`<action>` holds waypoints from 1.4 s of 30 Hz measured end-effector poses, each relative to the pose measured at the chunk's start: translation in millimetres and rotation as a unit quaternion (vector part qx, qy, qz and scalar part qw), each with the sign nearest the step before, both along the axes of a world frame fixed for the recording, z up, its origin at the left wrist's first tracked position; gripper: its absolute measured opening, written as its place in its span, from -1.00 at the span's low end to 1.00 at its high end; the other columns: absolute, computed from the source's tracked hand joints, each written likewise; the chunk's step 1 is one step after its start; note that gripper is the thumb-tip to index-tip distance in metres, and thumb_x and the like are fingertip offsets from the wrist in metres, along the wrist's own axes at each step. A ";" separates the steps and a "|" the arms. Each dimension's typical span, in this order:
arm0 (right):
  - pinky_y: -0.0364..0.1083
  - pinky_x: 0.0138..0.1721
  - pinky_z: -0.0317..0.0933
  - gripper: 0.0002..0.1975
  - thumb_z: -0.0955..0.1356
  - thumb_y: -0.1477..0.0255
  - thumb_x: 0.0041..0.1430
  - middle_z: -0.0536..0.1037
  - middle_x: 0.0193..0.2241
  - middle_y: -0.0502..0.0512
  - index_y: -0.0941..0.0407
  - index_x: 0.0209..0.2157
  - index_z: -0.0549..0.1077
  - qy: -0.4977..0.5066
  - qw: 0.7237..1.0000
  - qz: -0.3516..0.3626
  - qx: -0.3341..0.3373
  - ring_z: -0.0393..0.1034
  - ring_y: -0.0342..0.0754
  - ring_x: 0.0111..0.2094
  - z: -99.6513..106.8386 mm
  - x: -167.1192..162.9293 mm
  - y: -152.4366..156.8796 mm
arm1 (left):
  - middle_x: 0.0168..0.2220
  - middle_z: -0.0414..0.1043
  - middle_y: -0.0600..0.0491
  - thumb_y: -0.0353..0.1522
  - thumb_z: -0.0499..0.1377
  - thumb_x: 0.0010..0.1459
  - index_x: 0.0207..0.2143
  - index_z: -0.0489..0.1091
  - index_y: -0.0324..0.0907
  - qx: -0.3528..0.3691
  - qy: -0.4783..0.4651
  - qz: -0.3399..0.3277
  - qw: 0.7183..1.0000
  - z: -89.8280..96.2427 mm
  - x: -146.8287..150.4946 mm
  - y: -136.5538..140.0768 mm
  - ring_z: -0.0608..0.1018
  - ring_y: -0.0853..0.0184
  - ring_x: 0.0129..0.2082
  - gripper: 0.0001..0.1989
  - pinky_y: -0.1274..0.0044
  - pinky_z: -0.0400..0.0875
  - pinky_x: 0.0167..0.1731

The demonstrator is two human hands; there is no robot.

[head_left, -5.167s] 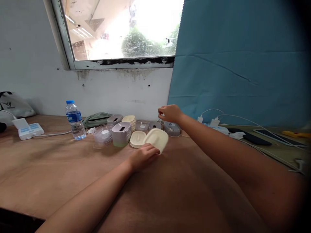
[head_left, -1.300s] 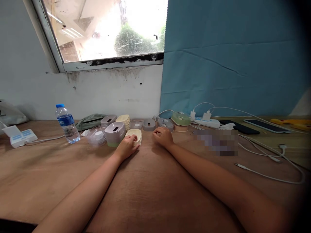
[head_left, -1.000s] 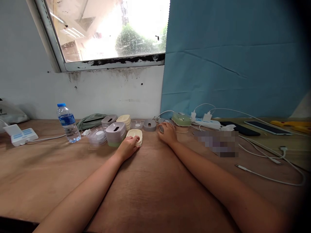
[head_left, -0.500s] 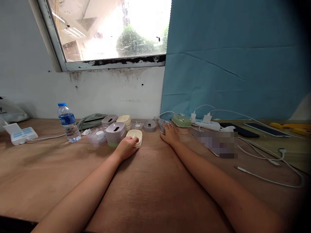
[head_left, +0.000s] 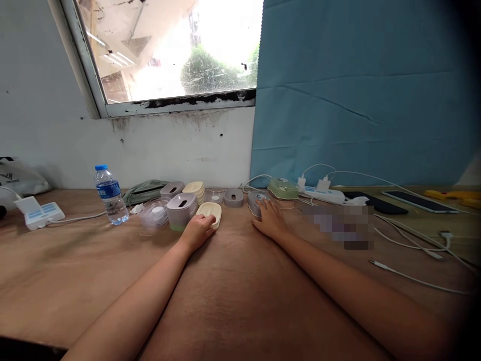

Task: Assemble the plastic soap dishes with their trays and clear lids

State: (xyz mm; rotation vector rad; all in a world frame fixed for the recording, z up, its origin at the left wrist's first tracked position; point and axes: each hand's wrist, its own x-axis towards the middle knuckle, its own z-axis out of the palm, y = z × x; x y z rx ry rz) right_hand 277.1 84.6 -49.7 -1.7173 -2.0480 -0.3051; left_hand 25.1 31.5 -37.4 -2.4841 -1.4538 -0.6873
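Note:
My left hand (head_left: 200, 231) rests with curled fingers on the right-front side of a short stack of cream plastic pieces (head_left: 211, 209), gripping its edge. Beside it stand stacked pale-lilac plastic pieces (head_left: 182, 202) with an oval slot on top and a green layer beneath. My right hand (head_left: 272, 218) has its fingers spread at the near right side of a grey box (head_left: 257, 197) with a round emblem on its lid. The fingertips overlap the lid; firm contact cannot be made out. Behind that hand sits a similar green box (head_left: 282, 189).
Clear round plastic pieces (head_left: 155, 213) and a water bottle (head_left: 111, 196) are at the left. More cream pieces (head_left: 194, 188) and a grey slotted piece (head_left: 233, 197) stand near the wall. Power strips (head_left: 44, 215), phones (head_left: 419, 202) and white cables (head_left: 408, 281) lie toward the sides.
My right hand has drawn slightly back and to the right, uncovering more of the grey box. My left hand stays on the cream stack. The whole view has shifted a little.

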 end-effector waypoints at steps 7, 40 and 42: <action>0.13 0.10 -0.12 -0.39 0.27 0.38 -0.08 0.11 0.12 0.26 0.19 0.07 0.12 0.005 0.997 0.082 -0.003 -0.09 0.17 0.14 2.3 30.6 -61.9 | -0.37 0.39 -0.01 -0.35 0.09 0.02 -0.28 0.31 -0.16 0.006 -0.020 0.000 1.000 -4.3 -2.1 5.3 0.42 0.27 -0.33 -0.83 0.49 0.29 -0.28; 0.03 0.03 0.07 -0.23 0.38 0.10 -0.18 0.29 0.02 0.19 0.09 0.08 0.18 0.222 0.917 0.320 -0.092 0.16 0.12 0.04 18.8 34.7 -104.4 | 0.09 0.07 -0.17 -0.25 0.36 -0.40 0.12 -0.20 -0.10 -0.327 -0.241 -0.235 0.883 6.0 29.0 -40.5 0.21 0.14 0.08 0.07 0.30 0.13 0.03; 0.02 0.01 0.10 -0.30 0.32 0.03 -0.12 0.34 -0.01 0.18 0.11 0.03 0.24 0.287 0.905 0.304 -0.080 0.20 0.12 0.01 18.4 38.2 -101.3 | 0.07 0.11 -0.16 -0.26 0.37 -0.41 0.12 -0.20 -0.09 -0.336 -0.245 -0.239 0.877 4.9 28.3 -39.4 0.23 0.15 0.06 0.08 0.28 0.13 0.03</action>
